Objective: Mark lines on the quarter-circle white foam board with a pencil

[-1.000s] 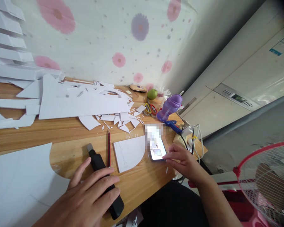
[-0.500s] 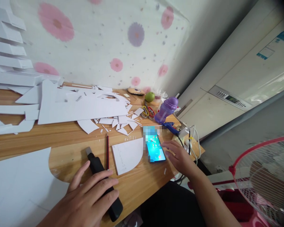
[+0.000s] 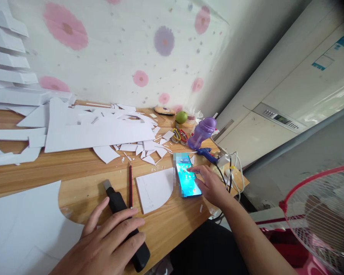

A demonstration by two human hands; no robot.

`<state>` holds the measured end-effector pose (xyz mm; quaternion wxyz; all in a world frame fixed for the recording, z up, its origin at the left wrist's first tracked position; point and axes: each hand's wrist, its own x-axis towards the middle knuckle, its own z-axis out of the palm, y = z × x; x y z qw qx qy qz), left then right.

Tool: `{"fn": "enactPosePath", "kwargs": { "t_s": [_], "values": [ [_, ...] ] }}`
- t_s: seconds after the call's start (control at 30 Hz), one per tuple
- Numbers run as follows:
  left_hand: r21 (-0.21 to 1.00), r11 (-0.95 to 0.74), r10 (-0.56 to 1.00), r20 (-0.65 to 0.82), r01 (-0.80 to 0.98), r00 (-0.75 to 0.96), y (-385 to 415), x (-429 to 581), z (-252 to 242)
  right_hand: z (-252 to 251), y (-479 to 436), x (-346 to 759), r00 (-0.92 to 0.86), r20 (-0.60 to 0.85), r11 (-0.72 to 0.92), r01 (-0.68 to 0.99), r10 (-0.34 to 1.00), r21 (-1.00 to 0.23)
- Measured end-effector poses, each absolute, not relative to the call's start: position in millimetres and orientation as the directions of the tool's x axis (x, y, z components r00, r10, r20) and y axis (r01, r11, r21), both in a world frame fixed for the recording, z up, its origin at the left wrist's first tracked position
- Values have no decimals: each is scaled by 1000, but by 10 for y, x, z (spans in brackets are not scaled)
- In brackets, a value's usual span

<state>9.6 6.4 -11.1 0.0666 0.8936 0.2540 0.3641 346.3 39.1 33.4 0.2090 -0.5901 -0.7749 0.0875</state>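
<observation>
- One left hand (image 3: 106, 238), lower left, spread on utility knife (image 3: 117, 200)
- Right hand (image 3: 210, 183), fingers parted, over smartphone (image 3: 186, 186)
- Wooden table (image 3: 166, 233), white offcuts (image 3: 103, 133) mid-left
- Refrigerator (image 3: 292, 89), upper right

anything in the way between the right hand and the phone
Nothing visible stands between the right hand and the phone: its fingers already extend over the lit screen. The blue tool lies beyond the hand, off that path.
</observation>
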Motion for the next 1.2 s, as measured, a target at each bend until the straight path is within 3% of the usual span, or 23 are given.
{"fn": "enactPosePath", "kwargs": {
  "t_s": [0.5,0.73,0.97,1.2],
  "values": [
    [268,-873,480,614,407,626,61,75,-109,345,415,3461,-182,180,234,913,967,-335],
    [323,-846,530,599,425,600,53,85,-153,328,381,3523,-78,354,240,865,932,-441],
    [384,-830,557,609,405,565,45,98,-138,322,320,3592,-29,323,187,863,946,-470],
    [392,-821,571,599,415,562,58,112,-159,398,310,3487,-225,211,299,841,951,-452]
  ]
}}
